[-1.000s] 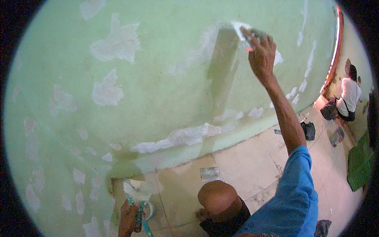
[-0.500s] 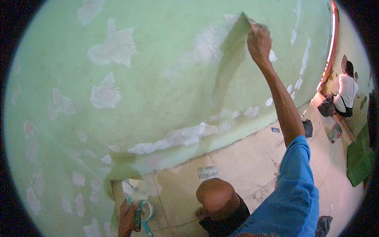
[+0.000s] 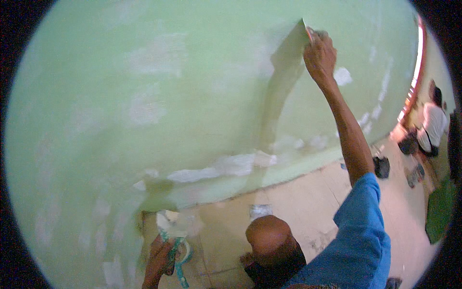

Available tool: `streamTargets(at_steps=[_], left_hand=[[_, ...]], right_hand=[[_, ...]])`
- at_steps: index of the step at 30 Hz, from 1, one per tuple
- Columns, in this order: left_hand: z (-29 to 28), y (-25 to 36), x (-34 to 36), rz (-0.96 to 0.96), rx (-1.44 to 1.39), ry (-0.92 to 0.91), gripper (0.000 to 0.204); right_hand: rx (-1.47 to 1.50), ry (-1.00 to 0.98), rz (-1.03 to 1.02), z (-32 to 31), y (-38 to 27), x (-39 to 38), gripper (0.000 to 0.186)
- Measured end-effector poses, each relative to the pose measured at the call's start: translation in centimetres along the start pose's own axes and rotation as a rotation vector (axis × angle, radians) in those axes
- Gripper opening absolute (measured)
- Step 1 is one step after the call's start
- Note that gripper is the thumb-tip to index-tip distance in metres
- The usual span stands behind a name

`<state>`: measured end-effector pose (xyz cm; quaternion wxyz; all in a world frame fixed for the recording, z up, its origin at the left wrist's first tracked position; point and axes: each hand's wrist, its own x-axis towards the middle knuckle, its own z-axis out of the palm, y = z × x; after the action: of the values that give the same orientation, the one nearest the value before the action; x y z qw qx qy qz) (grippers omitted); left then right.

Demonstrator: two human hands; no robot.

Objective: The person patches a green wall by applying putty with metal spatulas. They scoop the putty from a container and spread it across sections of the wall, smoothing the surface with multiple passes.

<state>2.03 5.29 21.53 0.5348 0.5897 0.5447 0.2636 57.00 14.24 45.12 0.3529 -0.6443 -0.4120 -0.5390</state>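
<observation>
Two hands hold one tool each. The right hand (image 3: pixel 320 57) grips one thin, flat scraper (image 3: pixel 306 30), seen edge-on, up by the pale green wall (image 3: pixel 216 125). The left hand (image 3: pixel 158 257) grips one wide, white-smeared scraper (image 3: pixel 168 223) low down, beside one round teal-and-white roll (image 3: pixel 187 251).

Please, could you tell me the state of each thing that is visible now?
Right hand: raised, closed.
Right scraper: gripped, seen nearly edge-on.
Left hand: lowered, closed.
Left scraper: gripped, blade up, pale paste on it.
Tape roll: partly unwound, strip hanging loose.
Green wall: patched with pale filler.
Bare knee: bent.
Person in white: crouching or sitting.
</observation>
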Motion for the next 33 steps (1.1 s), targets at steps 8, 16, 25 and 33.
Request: streamTargets(at_steps=[8, 16, 25, 33], left_hand=[[-0.4, -1.3, 0.3, 0.047, -0.034, -0.087, 0.029], [-0.4, -1.4, 0.3, 0.091, -0.037, -0.127, 0.030], [-0.5, -0.1, -0.3, 0.033, -0.034, -0.140, 0.032], [-0.6, 0.0, 0.7, 0.173, 0.179, -0.170, 0.036]], right_hand=[[0.050, -0.042, -0.179, 0.0, -1.0, -8.0, 0.052], [0.185, -0.103, -0.224, -1.4, -3.1, -12.6, 0.045], [0.435, -0.058, -0.663, -3.9, -13.3, -10.1, 0.061], [0.116, 0.092, -0.844, 1.1, -18.5, -3.5, 0.065]])
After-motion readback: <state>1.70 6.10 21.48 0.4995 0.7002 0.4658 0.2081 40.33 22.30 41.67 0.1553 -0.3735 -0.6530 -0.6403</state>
